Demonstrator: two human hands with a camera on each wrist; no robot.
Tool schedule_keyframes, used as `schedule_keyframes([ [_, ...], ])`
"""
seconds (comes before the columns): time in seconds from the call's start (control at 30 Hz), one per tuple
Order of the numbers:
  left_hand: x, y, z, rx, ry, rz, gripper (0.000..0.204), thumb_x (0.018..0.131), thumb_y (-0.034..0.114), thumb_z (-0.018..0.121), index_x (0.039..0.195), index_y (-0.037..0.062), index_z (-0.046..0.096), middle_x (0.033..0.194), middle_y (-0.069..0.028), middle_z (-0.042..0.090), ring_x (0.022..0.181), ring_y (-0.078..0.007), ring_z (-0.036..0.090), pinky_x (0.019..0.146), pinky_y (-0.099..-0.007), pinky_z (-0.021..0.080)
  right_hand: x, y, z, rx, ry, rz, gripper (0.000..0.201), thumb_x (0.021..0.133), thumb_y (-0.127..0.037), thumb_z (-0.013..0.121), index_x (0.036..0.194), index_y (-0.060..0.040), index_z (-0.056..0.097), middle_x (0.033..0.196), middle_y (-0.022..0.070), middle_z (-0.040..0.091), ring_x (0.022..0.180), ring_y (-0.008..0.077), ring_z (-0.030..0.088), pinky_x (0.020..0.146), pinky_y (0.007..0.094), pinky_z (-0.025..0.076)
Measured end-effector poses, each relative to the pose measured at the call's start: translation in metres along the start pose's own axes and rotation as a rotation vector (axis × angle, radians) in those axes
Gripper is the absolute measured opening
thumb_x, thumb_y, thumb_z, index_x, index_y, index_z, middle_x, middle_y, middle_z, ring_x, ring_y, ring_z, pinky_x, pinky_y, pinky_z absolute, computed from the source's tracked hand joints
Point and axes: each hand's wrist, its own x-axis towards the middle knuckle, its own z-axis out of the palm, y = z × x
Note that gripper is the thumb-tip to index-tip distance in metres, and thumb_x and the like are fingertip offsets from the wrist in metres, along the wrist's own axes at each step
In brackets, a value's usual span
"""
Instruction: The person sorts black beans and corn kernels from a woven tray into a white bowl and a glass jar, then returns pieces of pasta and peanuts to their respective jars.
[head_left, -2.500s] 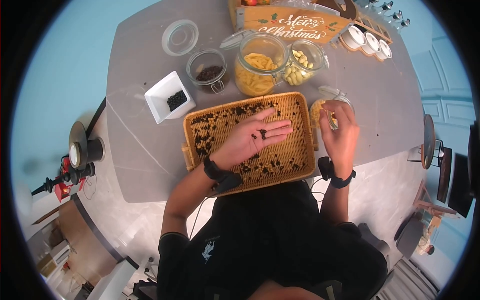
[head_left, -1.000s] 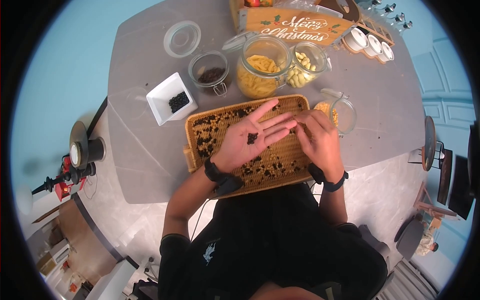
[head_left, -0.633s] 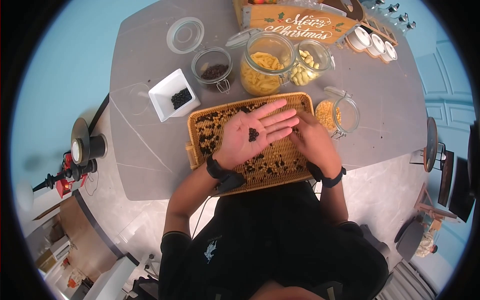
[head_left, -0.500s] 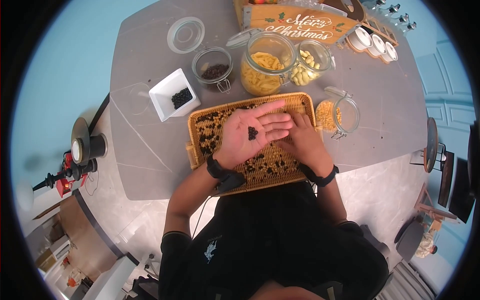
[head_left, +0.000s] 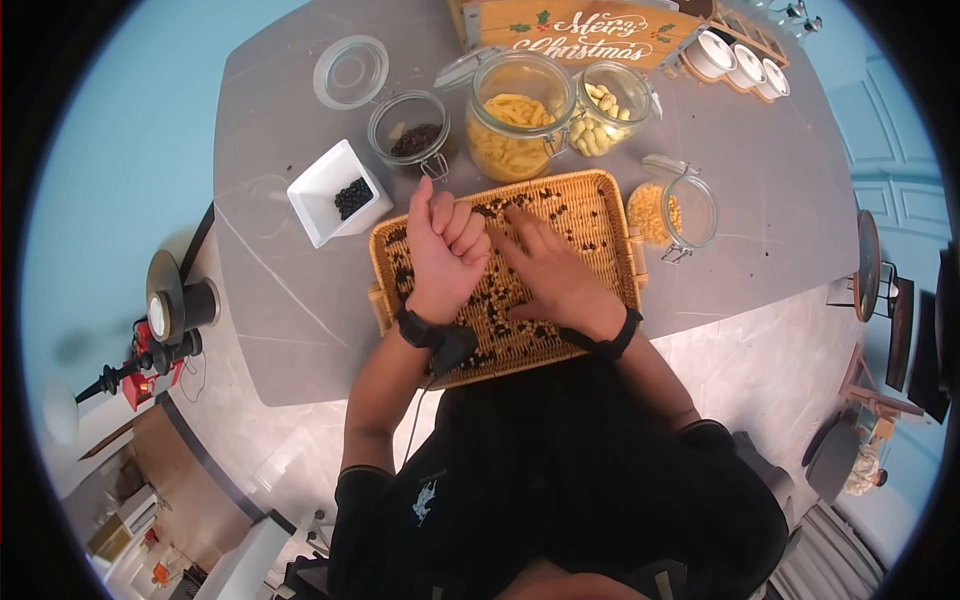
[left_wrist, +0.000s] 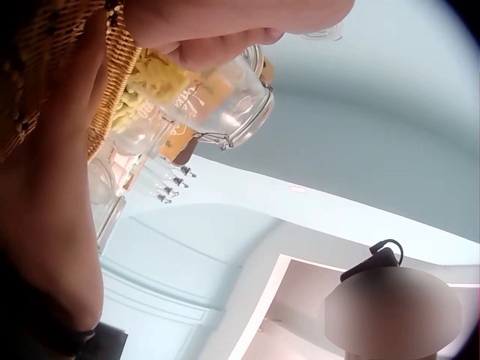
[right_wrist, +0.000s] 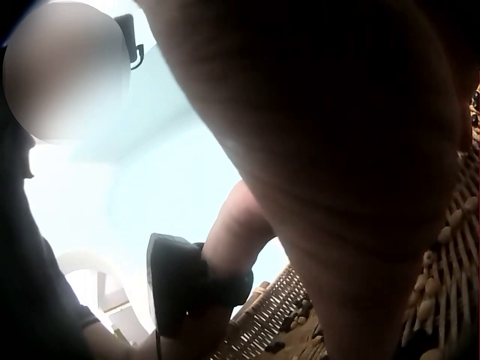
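Observation:
My left hand (head_left: 445,255) is raised over the left part of the wicker basket (head_left: 634,262), its fingers curled in over the palm. The black beans seen in that palm earlier are hidden by the fingers. My right hand (head_left: 560,275) reaches palm down into the basket, fingers extended and spread close over the weave. Black beans and yellow kernels lie scattered over the basket's bottom. Beyond its far left corner, a white square bowl (head_left: 315,197) holds a small heap of black beans (head_left: 352,198). In the right wrist view, the dark palm covers most of the wicker (right_wrist: 259,322).
Behind the basket stand glass jars of dark beans (head_left: 416,140), penne pasta (head_left: 512,140) and pale nut-like pieces (head_left: 598,130). A jar of yellow kernels (head_left: 655,212) lies tipped at the right. Farther back are a "Merry Christmas" crate (head_left: 590,32) and white lidded pots (head_left: 745,68).
My left hand has moved left, and its open palm with the black beans has curled closed. My right hand has moved left from the basket's right side to its middle.

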Motion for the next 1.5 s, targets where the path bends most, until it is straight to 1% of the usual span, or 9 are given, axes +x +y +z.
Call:
schedule_keyframes([
  [0.2,0.001,-0.001,-0.002,0.011,0.009,0.001,0.060,0.116,0.050,0.045,0.066,0.0190,0.035,0.057,0.0047,0.021,0.048,-0.0103,0.018,0.043,-0.0294,0.014,-0.011,-0.021,0.003,-0.084,-0.156,-0.141,0.082,0.070,-0.019,0.092,0.145,-0.0054,0.062,0.158,0.0170,0.049,0.153,0.0405,0.039,0.118,0.0478,0.047],
  [0.3,0.002,-0.001,-0.003,0.019,0.011,-0.002,0.059,0.116,0.051,0.045,0.068,0.0191,0.035,0.057,0.0049,0.021,0.049,-0.0101,0.017,0.043,-0.0291,0.014,-0.021,-0.022,0.002,0.016,-0.208,-0.172,0.075,0.076,-0.016,0.087,0.146,-0.0056,0.061,0.158,0.0189,0.049,0.151,0.0401,0.043,0.118,0.0470,0.047],
  [0.4,0.000,-0.002,0.003,0.027,0.067,0.015,0.057,0.117,0.048,0.044,0.068,0.0193,0.035,0.058,0.0052,0.020,0.048,-0.0100,0.016,0.043,-0.0294,0.013,-0.027,-0.004,-0.013,0.221,-0.109,-0.112,0.064,0.082,-0.014,0.083,0.141,-0.0035,0.061,0.152,0.0201,0.053,0.141,0.0417,0.052,0.113,0.0471,0.051],
  [0.53,0.000,-0.001,0.007,0.050,0.122,0.020,0.056,0.118,0.046,0.044,0.069,0.0195,0.036,0.058,0.0057,0.019,0.047,-0.0098,0.015,0.043,-0.0299,0.013,-0.030,0.016,-0.031,0.058,0.118,0.303,0.047,0.088,-0.013,0.079,0.127,0.0018,0.058,0.128,0.0254,0.058,0.119,0.0465,0.061,0.101,0.0520,0.053],
  [0.63,0.001,-0.001,0.009,0.076,0.150,0.019,0.056,0.118,0.046,0.043,0.069,0.0191,0.037,0.058,0.0053,0.020,0.048,-0.0096,0.016,0.043,-0.0300,0.014,-0.032,0.034,-0.028,0.009,0.097,0.431,0.049,0.089,-0.013,0.079,0.127,0.0047,0.054,0.125,0.0288,0.056,0.118,0.0481,0.060,0.101,0.0527,0.053],
  [0.93,0.005,-0.001,-0.003,0.031,0.058,-0.008,0.054,0.118,0.044,0.043,0.072,0.0175,0.040,0.058,0.0043,0.022,0.049,-0.0101,0.020,0.044,-0.0293,0.017,-0.016,0.003,-0.004,0.169,0.020,0.154,0.060,0.086,-0.013,0.084,0.137,0.0017,0.055,0.127,0.0236,0.055,0.120,0.0461,0.061,0.100,0.0496,0.053],
  [1.13,0.004,-0.002,-0.001,0.054,0.063,-0.010,0.053,0.118,0.044,0.044,0.072,0.0176,0.041,0.059,0.0042,0.023,0.050,-0.0100,0.021,0.044,-0.0292,0.018,-0.009,-0.005,-0.008,0.399,-0.257,-0.050,0.059,0.080,-0.006,0.083,0.133,0.0037,0.057,0.122,0.0242,0.056,0.119,0.0454,0.061,0.102,0.0486,0.052],
  [1.23,0.004,-0.002,-0.001,0.048,0.066,-0.018,0.053,0.118,0.044,0.044,0.072,0.0176,0.040,0.059,0.0043,0.023,0.050,-0.0100,0.021,0.043,-0.0289,0.018,-0.012,0.004,-0.010,0.414,-0.195,-0.016,0.057,0.081,-0.008,0.082,0.131,0.0025,0.057,0.122,0.0227,0.057,0.120,0.0442,0.062,0.100,0.0488,0.053],
  [1.5,0.005,-0.003,-0.003,0.093,0.053,-0.014,0.053,0.118,0.047,0.043,0.073,0.0183,0.038,0.059,0.0053,0.023,0.050,-0.0098,0.022,0.044,-0.0283,0.019,-0.023,0.009,-0.019,0.032,-0.015,0.362,0.059,0.088,-0.021,0.085,0.130,0.0030,0.051,0.125,0.0264,0.056,0.118,0.0475,0.062,0.098,0.0508,0.054],
])
